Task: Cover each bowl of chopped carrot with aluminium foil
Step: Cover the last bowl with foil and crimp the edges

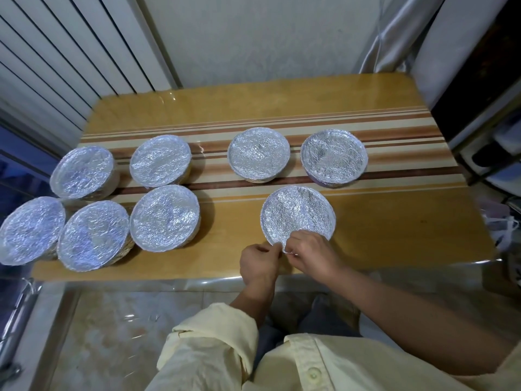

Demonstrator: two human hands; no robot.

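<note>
Item 1, fingers: the left hand (259, 263) and the right hand (314, 253) are meeting knuckle to knuckle at the table's near edge. The fingers of both are curling inward, and thumb and fingertips are pinching a small crumpled lip of foil (297, 213) at the rim nearest the person.

Item 2, the near bowl (324, 235): it is sitting right of centre on the table, just beyond the hands. It is round, so no long axis is showing, and its covered mouth is facing straight up. The foil is lying across it as a slightly sunken disc, silver, finely wrinkled and catching bluish light, with its border folding down over the rim. The contents are hidden beneath.

Item 3, seven other bowls, all wearing the same wrinkled foil: two are standing side by side behind the near bowl (258, 153) (334, 156). Five are clustering at the left, two farther back (160, 160) (83, 172) and three nearer (165, 218) (94, 235) (31, 230), the leftmost overhanging the table's edge.

Item 4, the table (394, 230): glossy yellow-brown top with rounded corners, brown and cream stripes running across it.

Item 5, clothing: a pale yellow sleeve (214, 342) is bunching at the left forearm; the right forearm is showing bare.
</note>
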